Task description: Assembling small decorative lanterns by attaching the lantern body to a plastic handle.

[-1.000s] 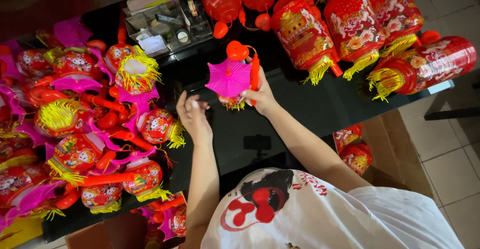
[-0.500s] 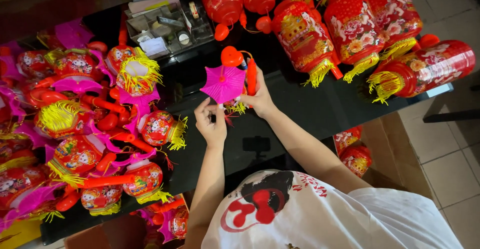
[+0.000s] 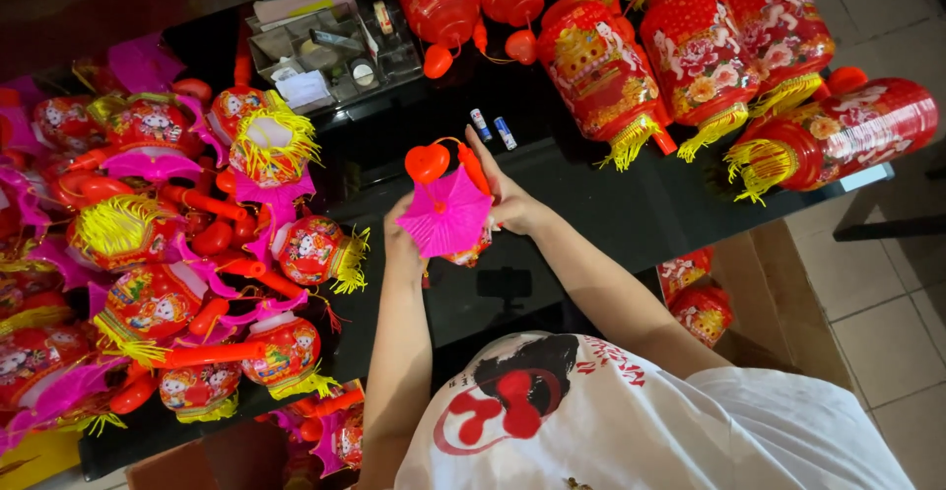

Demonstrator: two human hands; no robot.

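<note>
Pink pleated plastic lantern top (image 3: 445,216) with its red heart-shaped knob (image 3: 427,162) sits pinched between both my hands above the black glossy bench (image 3: 631,204), left fingers (image 3: 402,237) closed on its near edge, right fingers (image 3: 498,187) wrapped behind it. Small lanterns (image 3: 148,254) crowd the left; tall red cylinder lanterns (image 3: 705,52) line the far edge. Two small white tubes (image 3: 493,128) lie just beyond, and open bench remains around my forearms.

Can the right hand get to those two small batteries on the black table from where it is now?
Probably yes: the right hand sits just below the two small blue-and-white batteries, with bare black table between, though it holds the pink-topped lantern.
</note>
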